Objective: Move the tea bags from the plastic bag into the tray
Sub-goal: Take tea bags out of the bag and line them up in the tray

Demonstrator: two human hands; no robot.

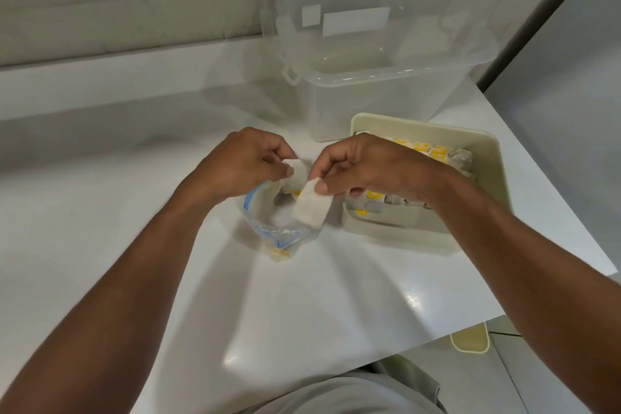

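Grey shirt cloth [336,393] fills the bottom edge, and both forearms reach out over the white counter [134,245]. Above the open plastic bag [275,228], the left hand [248,161] pinches a pale tea bag [297,175] between thumb and fingers. The right hand [363,166] pinches a second tea bag [311,208], which hangs over the bag's mouth. Just to the right, the cream tray [470,141] holds rows of yellow-tagged tea bags [423,148]. Behind it stands a clear box [369,77].

- I saw an off-white tea bag [311,208].
- The plastic bag [285,233] was clear, with a blue strip.
- The tray [437,131] was cream, the tags [421,146] inside it yellow.
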